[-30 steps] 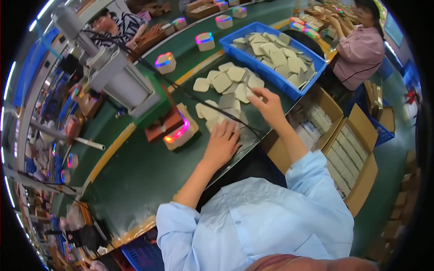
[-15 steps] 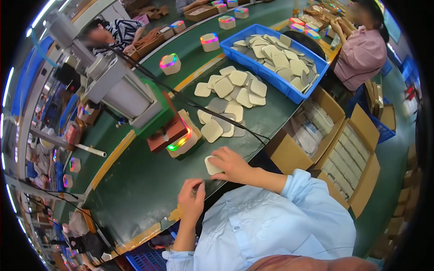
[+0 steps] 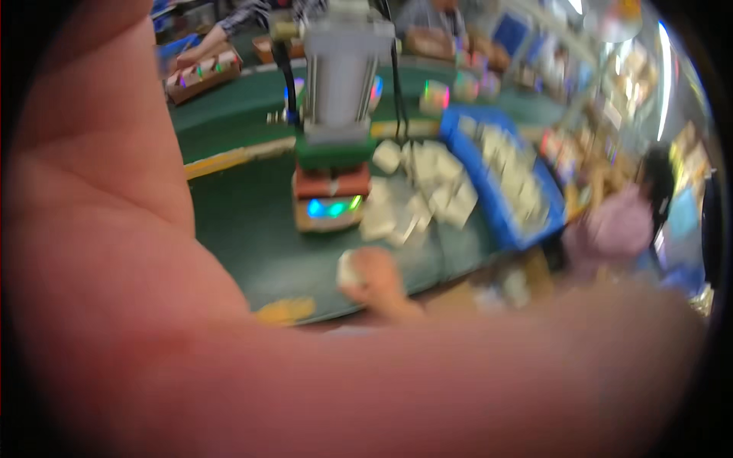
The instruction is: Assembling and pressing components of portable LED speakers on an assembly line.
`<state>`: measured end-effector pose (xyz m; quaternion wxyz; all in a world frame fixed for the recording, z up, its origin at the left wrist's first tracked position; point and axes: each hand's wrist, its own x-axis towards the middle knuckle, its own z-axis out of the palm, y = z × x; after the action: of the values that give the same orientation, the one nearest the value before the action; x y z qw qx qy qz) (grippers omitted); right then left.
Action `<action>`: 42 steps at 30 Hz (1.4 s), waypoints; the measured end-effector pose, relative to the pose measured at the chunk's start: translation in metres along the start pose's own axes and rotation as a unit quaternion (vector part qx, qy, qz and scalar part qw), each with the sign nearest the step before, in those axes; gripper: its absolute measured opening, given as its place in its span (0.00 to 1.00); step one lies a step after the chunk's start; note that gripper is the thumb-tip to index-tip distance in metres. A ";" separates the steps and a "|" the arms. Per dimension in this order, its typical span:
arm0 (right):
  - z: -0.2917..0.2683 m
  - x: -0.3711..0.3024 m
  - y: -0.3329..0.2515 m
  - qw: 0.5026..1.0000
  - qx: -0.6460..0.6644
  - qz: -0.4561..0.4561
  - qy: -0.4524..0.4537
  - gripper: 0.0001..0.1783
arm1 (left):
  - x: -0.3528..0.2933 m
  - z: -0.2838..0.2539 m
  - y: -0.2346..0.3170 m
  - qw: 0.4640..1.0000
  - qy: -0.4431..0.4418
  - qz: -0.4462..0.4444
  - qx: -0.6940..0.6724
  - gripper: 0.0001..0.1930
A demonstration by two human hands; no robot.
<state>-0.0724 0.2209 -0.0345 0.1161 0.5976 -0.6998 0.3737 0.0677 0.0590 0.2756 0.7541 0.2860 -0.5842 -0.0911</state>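
My left hand (image 3: 114,252) is very close in front of the view, filling the left side and the bottom; its fingertips are out of sight. Over the table's near edge, my right hand (image 3: 378,276) holds a cream square pad (image 3: 347,269), blurred by motion. Beyond it stands a press with a grey cylinder (image 3: 336,84) and a red-brown block (image 3: 334,184). Beneath the block sits a box with a glowing coloured band (image 3: 330,212). To the right of the press lies a loose pile of cream square pads (image 3: 439,179).
A blue tray (image 3: 489,195) full of pads stands right of the pile. Lit boxes (image 3: 435,97) are on the green surface behind. A person in pink (image 3: 615,225) sits at the right; others work at the far side. Black cables hang beside the press.
My left hand has risen from the table edge to just before the view, covering much of it. The view has swung round. My right hand still holds the pad near the edge.
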 end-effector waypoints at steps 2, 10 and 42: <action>-0.007 -0.005 0.000 0.999 0.020 0.039 -0.006 0.32 | -0.006 0.013 0.009 0.996 0.087 0.014 -0.012 0.24; -0.004 -0.019 -0.013 0.997 -0.025 0.073 -0.004 0.33 | 0.028 -0.054 -0.061 0.971 0.038 0.215 -0.100 0.20; -0.016 -0.012 0.009 0.998 -0.002 0.062 0.014 0.31 | -0.232 -0.077 -0.203 0.844 -0.475 -0.247 0.023 0.11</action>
<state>-0.0825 0.2405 -0.0344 0.1037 0.5478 -0.7342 0.3874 0.1097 0.0268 -0.0376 0.3300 0.3599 -0.7827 -0.3860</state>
